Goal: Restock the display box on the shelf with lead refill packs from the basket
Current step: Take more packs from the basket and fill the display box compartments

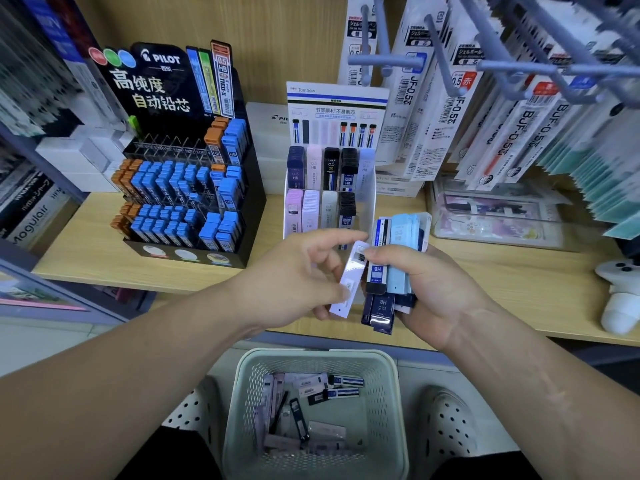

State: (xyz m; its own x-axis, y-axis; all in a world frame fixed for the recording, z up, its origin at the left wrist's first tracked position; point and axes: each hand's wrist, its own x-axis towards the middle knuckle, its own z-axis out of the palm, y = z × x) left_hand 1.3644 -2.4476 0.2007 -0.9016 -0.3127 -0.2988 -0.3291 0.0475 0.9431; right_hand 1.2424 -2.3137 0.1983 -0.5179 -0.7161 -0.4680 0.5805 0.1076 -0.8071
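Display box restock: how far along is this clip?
Done: the white display box already has packs in most slots. In hand: right hand holds a fan of packs; left hand pinches a white pack. Left: packs remain in the basket.

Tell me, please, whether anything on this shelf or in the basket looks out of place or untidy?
Nothing looks damaged or spilled. The packs in the basket lie jumbled at all angles. The black display has empty slots in its top row. The white display box holds upright rows.
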